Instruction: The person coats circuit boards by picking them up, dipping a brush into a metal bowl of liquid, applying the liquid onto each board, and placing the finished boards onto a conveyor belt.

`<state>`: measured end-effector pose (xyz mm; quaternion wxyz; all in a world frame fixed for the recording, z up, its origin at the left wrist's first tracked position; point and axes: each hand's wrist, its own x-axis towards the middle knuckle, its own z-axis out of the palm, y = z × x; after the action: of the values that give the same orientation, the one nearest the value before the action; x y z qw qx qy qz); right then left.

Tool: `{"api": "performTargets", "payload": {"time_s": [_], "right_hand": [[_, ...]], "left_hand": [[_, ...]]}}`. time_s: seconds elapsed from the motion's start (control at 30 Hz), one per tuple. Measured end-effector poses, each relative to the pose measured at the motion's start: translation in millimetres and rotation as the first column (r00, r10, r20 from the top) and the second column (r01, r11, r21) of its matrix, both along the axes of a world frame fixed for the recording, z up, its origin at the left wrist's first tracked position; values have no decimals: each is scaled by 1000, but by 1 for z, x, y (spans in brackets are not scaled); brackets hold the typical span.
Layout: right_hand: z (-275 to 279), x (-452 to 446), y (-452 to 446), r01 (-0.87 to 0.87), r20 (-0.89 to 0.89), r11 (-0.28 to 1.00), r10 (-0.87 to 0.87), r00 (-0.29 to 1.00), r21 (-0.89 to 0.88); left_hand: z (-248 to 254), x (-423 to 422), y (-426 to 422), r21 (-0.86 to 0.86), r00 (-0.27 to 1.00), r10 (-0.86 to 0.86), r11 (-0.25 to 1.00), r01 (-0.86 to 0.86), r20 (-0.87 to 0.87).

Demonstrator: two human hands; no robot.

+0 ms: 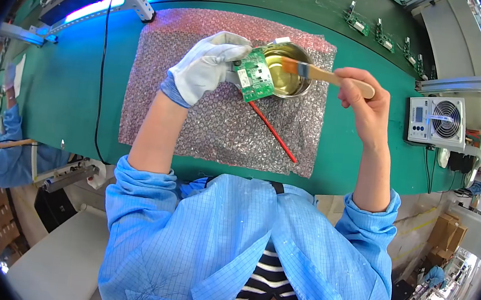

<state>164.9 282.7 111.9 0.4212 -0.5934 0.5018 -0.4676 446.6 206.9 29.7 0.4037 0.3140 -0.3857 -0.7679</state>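
My left hand (205,67), in a white glove, is closed on the edge of a green circuit board (255,76), which is tilted beside a round metal pot (304,89). Yellowish liquid (281,79) shows inside the pot. Bare and ungloved, my right hand (363,98) grips the wooden handle of a paintbrush (324,75). The brush's orange-brown bristles are over the pot, close to the board's right edge; whether they touch the liquid I cannot tell. A thin red stick (274,133) lies on the bubble wrap (212,135) below the pot.
Several circuit boards (384,42) stand along the dark green strip at the back right. A white fan unit (437,121) sits at the right. At the upper left is a machine with a blue-violet light (94,9), and a black cable (103,71) runs down the green table (64,96).
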Motion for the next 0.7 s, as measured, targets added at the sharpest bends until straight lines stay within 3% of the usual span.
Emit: {"api": "performTargets", "payload": {"time_s": [0.2, 0.3, 0.43, 0.5, 0.7], "right_hand": [[-6, 1, -10, -268, -105, 959, 259, 960, -92], [-3, 7, -12, -308, -163, 949, 295, 942, -63], [-15, 14, -13, -271, -66, 962, 269, 961, -20], [-16, 16, -13, -158, -89, 986, 162, 983, 52], [-25, 19, -10, -60, -153, 998, 62, 986, 16]], "left_hand": [[6, -6, 4, -17, 999, -40, 999, 41, 35], [5, -7, 4, -16, 997, -63, 998, 63, 34], [11, -11, 7, -16, 995, -78, 997, 79, 61], [15, -13, 9, -30, 994, -72, 997, 74, 77], [21, -15, 13, -107, 988, -7, 994, 24, 154]]}}
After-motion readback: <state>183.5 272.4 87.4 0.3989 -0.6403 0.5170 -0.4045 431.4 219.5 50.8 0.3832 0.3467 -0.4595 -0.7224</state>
